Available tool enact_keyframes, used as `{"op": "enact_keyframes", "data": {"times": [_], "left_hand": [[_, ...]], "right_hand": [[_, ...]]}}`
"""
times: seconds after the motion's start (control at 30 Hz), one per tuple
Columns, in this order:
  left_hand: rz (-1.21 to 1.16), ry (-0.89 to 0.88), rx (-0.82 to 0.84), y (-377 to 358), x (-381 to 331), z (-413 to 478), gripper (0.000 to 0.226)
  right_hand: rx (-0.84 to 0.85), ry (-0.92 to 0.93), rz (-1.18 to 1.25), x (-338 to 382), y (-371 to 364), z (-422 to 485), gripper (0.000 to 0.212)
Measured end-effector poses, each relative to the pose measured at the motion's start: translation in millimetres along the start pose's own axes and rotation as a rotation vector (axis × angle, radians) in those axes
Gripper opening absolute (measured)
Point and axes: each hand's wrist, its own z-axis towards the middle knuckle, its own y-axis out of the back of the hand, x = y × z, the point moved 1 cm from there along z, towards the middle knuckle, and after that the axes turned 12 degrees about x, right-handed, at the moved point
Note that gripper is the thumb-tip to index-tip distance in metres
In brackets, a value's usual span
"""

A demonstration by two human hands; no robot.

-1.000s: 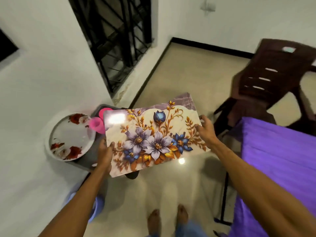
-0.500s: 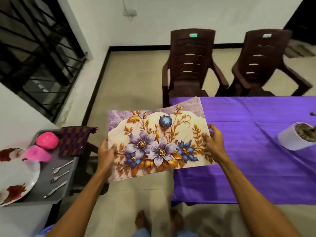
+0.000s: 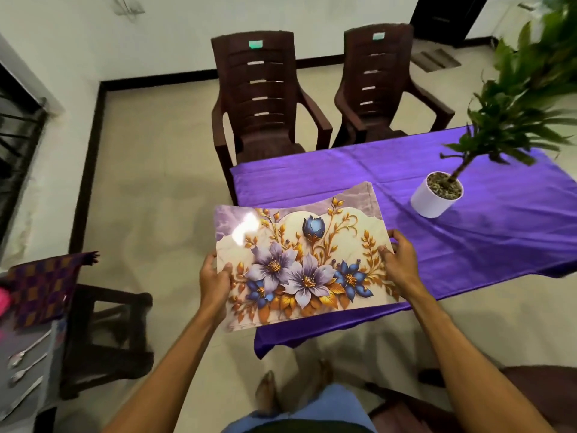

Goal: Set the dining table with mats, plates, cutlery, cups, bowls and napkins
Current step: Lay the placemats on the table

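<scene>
A glossy floral mat (image 3: 299, 257) with purple and blue flowers hangs flat over the near left corner of the table. My left hand (image 3: 214, 279) grips its left edge, thumb on top. Its right edge is pinched by my right hand (image 3: 398, 260). The table carries a purple cloth (image 3: 487, 242). At the far left, a grey tray (image 3: 34, 354) holds cutlery (image 3: 23, 367), a checked napkin (image 3: 46, 285) and a pink cup (image 3: 2, 300) that is cut off by the frame edge.
A white pot with a green plant (image 3: 436, 195) stands on the table to the right of the mat. Two brown chairs (image 3: 265, 98) face the table's far side. A dark stool (image 3: 106, 332) stands by the tray. Another chair (image 3: 415, 404) sits beside my legs.
I have turned right from the side tray toward the table. The mat has moved with both hands from beside the table to over its near left corner. The plant has come into view.
</scene>
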Motion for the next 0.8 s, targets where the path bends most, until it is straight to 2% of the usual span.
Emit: {"op": "enact_keyframes", "data": {"times": [0.43, 0.8], "left_hand": [[0.064, 0.088, -0.097, -105.0, 26.6, -13.7, 0.026], [0.054, 0.16, -0.104, -114.8, 58.6, 0.8, 0.031]], "right_hand": [[0.143, -0.06, 0.03, -82.7, 72.1, 49.6, 0.02], [0.173, -0.128, 0.04, -100.1, 64.8, 62.8, 0.021]]}}
